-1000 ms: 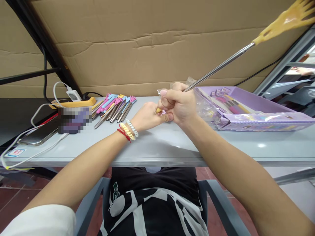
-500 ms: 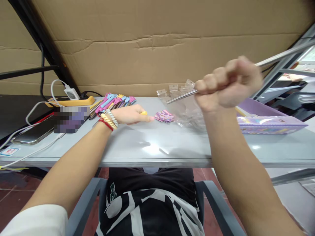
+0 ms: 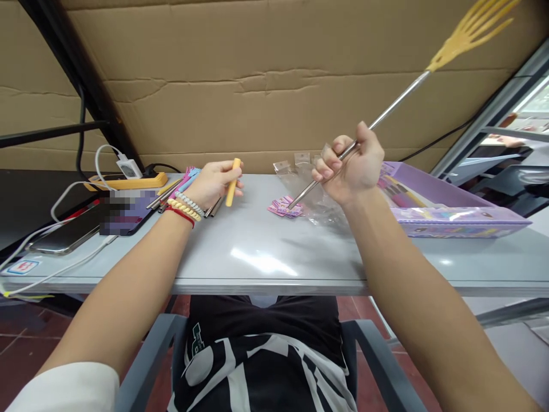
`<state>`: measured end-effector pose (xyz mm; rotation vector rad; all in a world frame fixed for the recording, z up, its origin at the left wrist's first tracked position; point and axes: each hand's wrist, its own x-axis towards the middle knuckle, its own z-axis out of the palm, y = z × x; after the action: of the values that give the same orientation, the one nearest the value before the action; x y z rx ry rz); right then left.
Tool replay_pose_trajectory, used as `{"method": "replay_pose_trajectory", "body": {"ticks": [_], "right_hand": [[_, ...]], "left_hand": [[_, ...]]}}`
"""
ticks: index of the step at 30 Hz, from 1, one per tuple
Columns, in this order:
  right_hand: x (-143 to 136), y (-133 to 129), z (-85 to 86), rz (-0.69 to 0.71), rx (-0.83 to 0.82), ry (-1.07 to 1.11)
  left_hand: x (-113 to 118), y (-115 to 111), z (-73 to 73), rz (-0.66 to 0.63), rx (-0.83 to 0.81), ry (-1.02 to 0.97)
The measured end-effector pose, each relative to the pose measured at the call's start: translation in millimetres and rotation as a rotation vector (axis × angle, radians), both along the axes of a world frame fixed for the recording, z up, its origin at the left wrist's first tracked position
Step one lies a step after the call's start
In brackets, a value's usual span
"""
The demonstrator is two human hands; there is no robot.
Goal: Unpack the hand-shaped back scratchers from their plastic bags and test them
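My right hand (image 3: 352, 163) is wrapped round the metal rod of a back scratcher (image 3: 398, 100), held at a slant. Its yellow claw head points to the upper right, and the rod's bare lower end is over the small pink printed cards (image 3: 286, 207). In my left hand (image 3: 214, 184) is a yellow tube-shaped handle (image 3: 233, 182), gripped by the fingers and apart from the rod. Behind and under that hand lie more back scratchers with metal rods (image 3: 159, 197) and pink and blue parts, partly hidden. Clear plastic bags (image 3: 315, 197) lie by my right wrist.
A purple box (image 3: 461, 222) with colourful sticks inside stands on the right of the grey table (image 3: 266, 252). To the left are a phone (image 3: 68, 232), white cables and a yellow power strip (image 3: 141, 181). Cardboard (image 3: 257, 114) walls off the back.
My right hand has moved left and lower with the back scratcher, bringing its yellow claw into view. The left hand has lifted and turned, showing the yellow handle upright.
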<state>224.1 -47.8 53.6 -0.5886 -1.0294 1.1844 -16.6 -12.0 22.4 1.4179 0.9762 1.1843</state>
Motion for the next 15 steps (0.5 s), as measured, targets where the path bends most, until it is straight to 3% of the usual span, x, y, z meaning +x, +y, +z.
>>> {"method": "replay_pose_trajectory", "body": {"ticks": [3, 6, 9, 15], "right_hand": [[-5.3, -2.5, -2.0, 0.034, 0.004, -0.068], [-9.9, -5.3, -4.2, 0.053, 0.005, -0.116], [-15.7, -6.0, -7.6, 0.098, 0.019, -0.125], [-25.9, -6.1, -13.4, 0.126, -0.024, -0.155]], "left_hand": [[-19.7, 11.2, 7.5, 0.299, 0.093, -0.005], [-46.1, 24.2, 12.8, 0.637, 0.077, 0.034], [-73.5, 35.2, 9.7, 0.744, 0.062, 0.082], [-97.3, 41.0, -4.3, 0.849, 0.076, 0.627]]}}
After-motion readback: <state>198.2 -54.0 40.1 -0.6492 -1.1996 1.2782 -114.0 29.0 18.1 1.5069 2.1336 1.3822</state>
